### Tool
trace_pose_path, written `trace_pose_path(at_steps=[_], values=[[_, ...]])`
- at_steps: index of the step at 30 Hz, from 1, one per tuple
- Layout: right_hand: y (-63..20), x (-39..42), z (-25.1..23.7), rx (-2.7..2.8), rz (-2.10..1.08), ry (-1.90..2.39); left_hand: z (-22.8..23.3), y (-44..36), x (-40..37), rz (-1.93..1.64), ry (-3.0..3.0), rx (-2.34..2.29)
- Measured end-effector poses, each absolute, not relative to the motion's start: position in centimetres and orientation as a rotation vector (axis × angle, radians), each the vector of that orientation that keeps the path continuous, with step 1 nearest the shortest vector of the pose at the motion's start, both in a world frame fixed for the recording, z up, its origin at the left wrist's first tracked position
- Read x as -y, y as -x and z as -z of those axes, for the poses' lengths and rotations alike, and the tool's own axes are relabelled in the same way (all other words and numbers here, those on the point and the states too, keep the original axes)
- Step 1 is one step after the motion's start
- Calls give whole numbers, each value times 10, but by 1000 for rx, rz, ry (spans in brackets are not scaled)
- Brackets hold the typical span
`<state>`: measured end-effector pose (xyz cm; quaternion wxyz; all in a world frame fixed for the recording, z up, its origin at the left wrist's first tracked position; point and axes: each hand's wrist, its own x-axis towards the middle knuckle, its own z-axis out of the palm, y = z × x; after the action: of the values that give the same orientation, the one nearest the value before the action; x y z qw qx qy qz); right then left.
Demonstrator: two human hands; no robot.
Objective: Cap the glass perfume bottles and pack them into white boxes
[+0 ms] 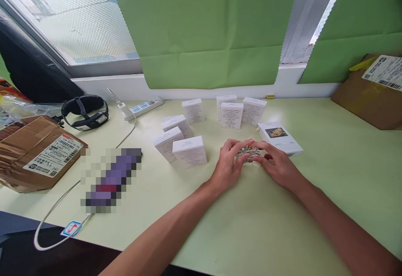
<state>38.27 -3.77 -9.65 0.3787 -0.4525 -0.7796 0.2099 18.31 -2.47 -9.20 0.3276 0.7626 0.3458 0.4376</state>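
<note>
A small clear glass bottle [248,154] with a gold-coloured top is held low on the pale green surface [329,175], near the middle of the view, and is enclosed from both sides: the left hand [228,165] is curled around its left side and the right hand [276,163] around its right, fingers of both closed over it. Most of the glass is covered by the fingers, so its long axis cannot be judged; only the gold top is seen, facing upward. Just beside the right hand, at about 1 o'clock from the bottle, a flat white box with a picture of yellow flowers [280,138] is laid on its side. At 9 to 10 o'clock, close to the left hand, a cluster of three white cartons [179,142] is stood upright, printed with fine text too small to be read. At 11 to 12 o'clock four more white cartons [229,110] are set near the wall. Further out at 10 o'clock a white power strip [143,107] and a black head strap [84,112] are seen, with a white cable [56,207] trailing toward the near edge. At 9 o'clock a brown cardboard parcel [34,154] bearing a barcode label is placed, and a second cardboard box [372,91] with a shipping label at 2 o'clock. Green paper sheets [204,29] are hung over the window behind.
</note>
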Motion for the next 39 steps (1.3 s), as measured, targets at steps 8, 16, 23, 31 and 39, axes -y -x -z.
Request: trace_pose_path(at_steps=[8,16,23,31,39], values=[[-381,39,97,1974,-531,1172,91,-183,26,-1148,-1979,-907],[-380,39,99,1926,-561,1166,92,-184,26,-1160,-1992,-905],[-379,41,96,1996,-492,1155,94,-182,26,-1133,-2065,-943],[-382,39,97,2059,-433,1181,97,-184,24,-1129,-2014,-997],[-405,49,49,1834,-367,1413,93,-183,27,-1099,-1835,-1104]])
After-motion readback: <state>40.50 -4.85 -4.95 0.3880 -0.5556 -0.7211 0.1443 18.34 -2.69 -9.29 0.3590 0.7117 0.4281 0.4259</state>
